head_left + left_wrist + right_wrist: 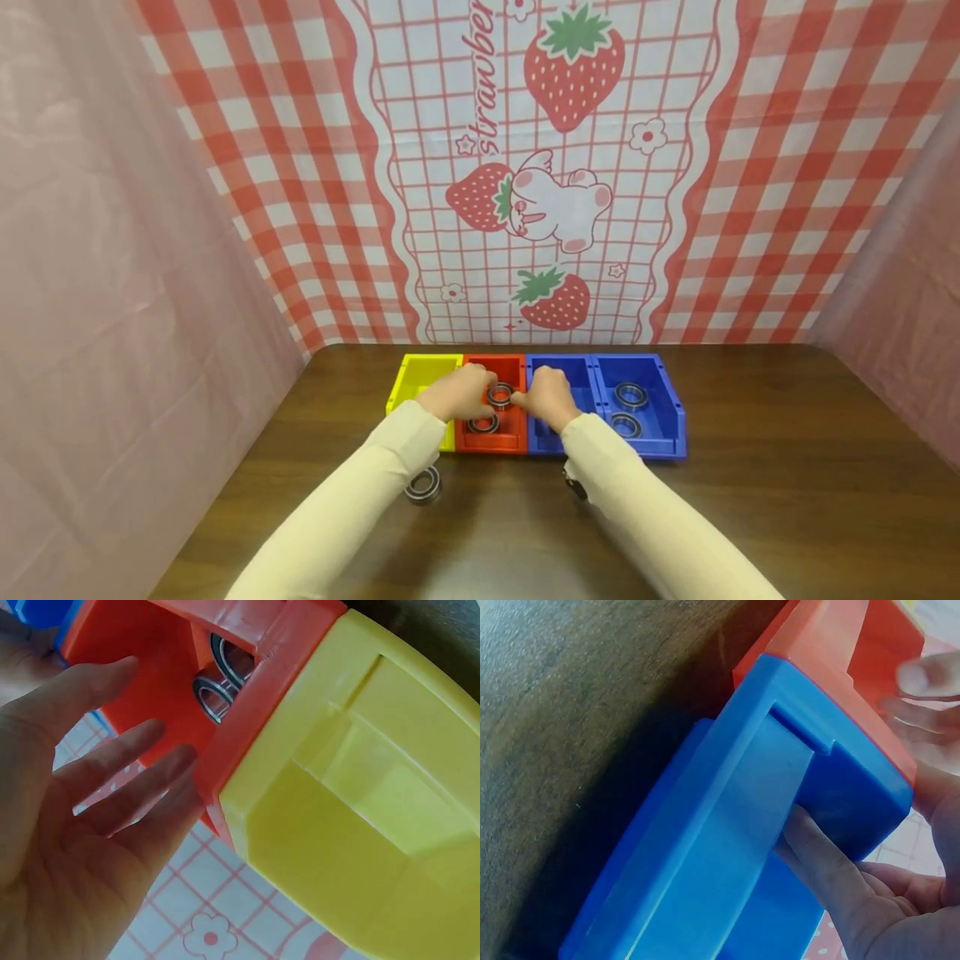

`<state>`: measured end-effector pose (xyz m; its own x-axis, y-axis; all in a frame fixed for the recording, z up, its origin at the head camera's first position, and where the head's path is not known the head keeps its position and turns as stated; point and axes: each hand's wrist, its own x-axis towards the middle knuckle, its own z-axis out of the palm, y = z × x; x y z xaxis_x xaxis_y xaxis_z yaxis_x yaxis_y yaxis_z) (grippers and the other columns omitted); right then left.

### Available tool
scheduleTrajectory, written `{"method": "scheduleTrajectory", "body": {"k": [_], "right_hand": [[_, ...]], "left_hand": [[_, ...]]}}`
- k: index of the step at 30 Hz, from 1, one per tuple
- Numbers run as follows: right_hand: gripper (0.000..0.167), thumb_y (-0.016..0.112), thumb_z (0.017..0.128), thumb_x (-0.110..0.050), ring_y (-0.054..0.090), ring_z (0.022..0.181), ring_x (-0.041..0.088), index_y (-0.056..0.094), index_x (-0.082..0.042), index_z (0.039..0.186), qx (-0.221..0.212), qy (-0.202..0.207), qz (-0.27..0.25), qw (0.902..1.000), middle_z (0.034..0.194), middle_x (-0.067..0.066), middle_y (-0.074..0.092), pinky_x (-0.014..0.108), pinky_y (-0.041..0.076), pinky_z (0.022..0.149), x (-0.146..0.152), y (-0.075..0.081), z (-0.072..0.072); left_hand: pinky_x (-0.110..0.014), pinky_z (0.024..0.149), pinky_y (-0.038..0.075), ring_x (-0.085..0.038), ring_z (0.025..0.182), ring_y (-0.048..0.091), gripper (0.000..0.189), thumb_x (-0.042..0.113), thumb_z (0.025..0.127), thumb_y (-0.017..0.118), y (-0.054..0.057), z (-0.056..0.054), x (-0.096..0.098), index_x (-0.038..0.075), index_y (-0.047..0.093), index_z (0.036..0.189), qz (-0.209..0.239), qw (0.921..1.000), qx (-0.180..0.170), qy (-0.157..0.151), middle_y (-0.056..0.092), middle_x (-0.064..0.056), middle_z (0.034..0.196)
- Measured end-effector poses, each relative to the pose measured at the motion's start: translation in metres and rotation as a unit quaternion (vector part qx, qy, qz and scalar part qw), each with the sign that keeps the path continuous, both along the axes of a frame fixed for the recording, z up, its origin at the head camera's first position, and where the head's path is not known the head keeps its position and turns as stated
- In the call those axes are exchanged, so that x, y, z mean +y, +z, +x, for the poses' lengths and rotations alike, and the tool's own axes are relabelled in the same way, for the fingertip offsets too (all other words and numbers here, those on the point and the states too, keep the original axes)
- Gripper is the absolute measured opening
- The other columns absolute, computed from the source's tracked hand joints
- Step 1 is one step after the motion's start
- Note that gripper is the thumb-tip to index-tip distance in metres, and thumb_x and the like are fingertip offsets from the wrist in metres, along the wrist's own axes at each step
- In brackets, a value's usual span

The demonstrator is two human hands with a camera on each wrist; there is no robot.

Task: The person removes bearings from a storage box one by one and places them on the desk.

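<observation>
Four bins stand joined in a row: a yellow bin [435, 364], a red bin [491, 443] and two blue bins. My left hand [461, 393] is over the yellow and red bins, fingers spread and slightly bent, with nothing in it. In the left wrist view its fingertips [184, 761] are at the red bin's edge, beside two bearings [214, 697]. Over the left blue bin [727, 840] is my right hand [885, 900]; one finger extends into it, others curl behind. In the head view its thumb points toward the red bin, whose ring bearings [501, 394] lie between my hands.
The right blue bin [667, 392] contains two bearings, one the far bearing [631, 397]. A loose bearing [424, 485] lies on the brown table [765, 467], in front of the yellow bin. A strawberry-print checked cloth [525, 250] hangs behind the bins; pinkish cloth [112, 292] hangs at the sides.
</observation>
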<state>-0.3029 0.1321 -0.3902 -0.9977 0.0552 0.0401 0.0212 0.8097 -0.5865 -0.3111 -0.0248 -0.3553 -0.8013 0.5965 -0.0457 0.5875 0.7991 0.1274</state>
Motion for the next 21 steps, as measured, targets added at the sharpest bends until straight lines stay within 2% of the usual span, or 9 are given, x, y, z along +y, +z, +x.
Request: {"method": "scheduleTrajectory", "body": {"k": [4, 8, 11, 16, 21], "right_hand": [[0.037, 0.074, 0.079, -0.025, 0.043, 0.049, 0.014, 0.048, -0.009, 0.059, 0.003, 0.005, -0.009, 0.9999, 0.055, 0.000, 0.041, 0.022, 0.036, 0.045, 0.004, 0.000, -0.001], [0.042, 0.074, 0.077, -0.024, 0.036, 0.045, 0.012, 0.042, -0.011, 0.053, 0.003, 0.010, -0.024, 0.9997, 0.050, -0.003, 0.034, 0.021, 0.029, 0.043, 0.007, 0.001, -0.001], [0.047, 0.075, 0.077, -0.025, 0.031, 0.042, 0.009, 0.038, -0.013, 0.050, -0.006, 0.008, -0.031, 0.9995, 0.046, -0.005, 0.029, 0.020, 0.025, 0.041, 0.008, 0.001, -0.002], [0.049, 0.075, 0.077, -0.025, 0.028, 0.040, 0.008, 0.036, -0.014, 0.049, -0.013, 0.008, -0.040, 0.9991, 0.045, -0.006, 0.026, 0.019, 0.022, 0.040, 0.009, 0.000, -0.003], [0.047, 0.075, 0.077, -0.023, 0.033, 0.037, 0.009, 0.038, -0.014, 0.048, -0.023, 0.009, -0.055, 0.9982, 0.043, -0.005, 0.030, 0.019, 0.026, 0.038, 0.011, 0.000, -0.004]], "left_hand": [[-0.021, 0.055, 0.042, -0.011, 0.059, 0.049, 0.019, 0.014, 0.080, 0.074, -0.004, -0.005, 0.011, 0.003, 0.070, 0.094, -0.022, 0.9989, -0.039, 0.016, 0.061, -0.001, 0.073], [-0.022, 0.051, 0.039, -0.011, 0.057, 0.047, 0.009, 0.011, 0.077, 0.074, -0.008, -0.006, 0.020, 0.007, 0.067, 0.081, -0.046, 0.9965, -0.049, 0.050, 0.054, 0.000, 0.068], [-0.023, 0.054, 0.042, -0.012, 0.061, 0.049, 0.011, 0.011, 0.076, 0.076, -0.012, -0.005, 0.026, 0.007, 0.066, 0.079, -0.070, 0.9935, -0.044, 0.078, 0.058, -0.002, 0.073], [-0.025, 0.061, 0.048, -0.013, 0.066, 0.051, 0.017, 0.015, 0.075, 0.079, -0.019, -0.005, 0.034, 0.007, 0.071, 0.088, -0.099, 0.9881, -0.031, 0.113, 0.064, -0.004, 0.087], [-0.026, 0.063, 0.051, -0.014, 0.068, 0.051, 0.024, 0.013, 0.075, 0.078, -0.021, -0.008, 0.039, 0.008, 0.071, 0.098, -0.106, 0.9861, -0.038, 0.123, 0.065, -0.006, 0.093]]}}
